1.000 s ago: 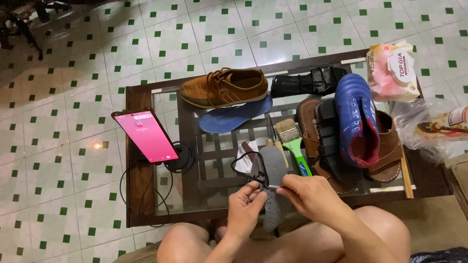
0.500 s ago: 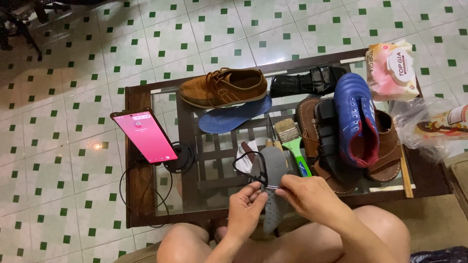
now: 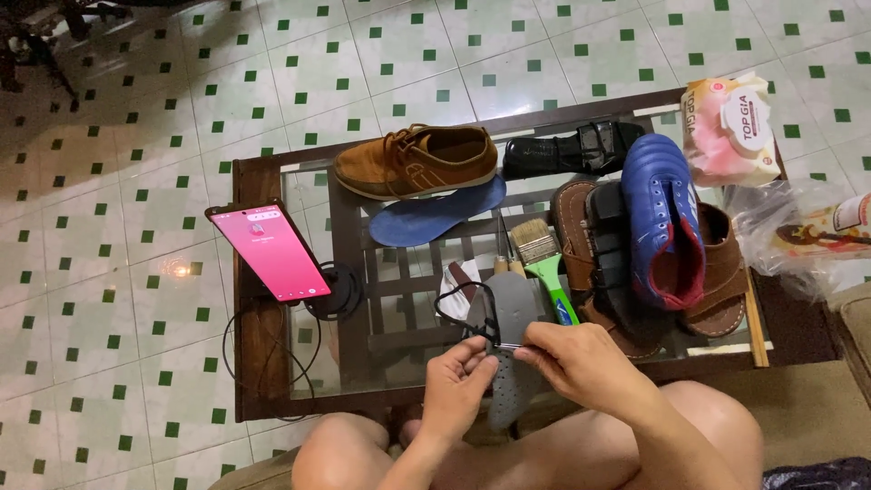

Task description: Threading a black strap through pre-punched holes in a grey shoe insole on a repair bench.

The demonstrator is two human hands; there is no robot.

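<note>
Both hands pinch: left hand (image 3: pixel 460 381) steadies grey perforated insole (image 3: pixel 510 363) at table's near edge; right hand (image 3: pixel 581 361) should draw thin needle (image 3: pixel 510 346) straight.

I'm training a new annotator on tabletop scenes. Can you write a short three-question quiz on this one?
1. True or false: the blue insole lies inside the brown lace-up shoe.
2. Which has a green handle? A) paintbrush B) blue sports shoe C) phone
3. What do the left hand and right hand hold between them?

Key
1. False: it lies flat on the glass table, in front of that shoe.
2. A
3. A grey insole, with a black cord looped at its left edge.
</note>
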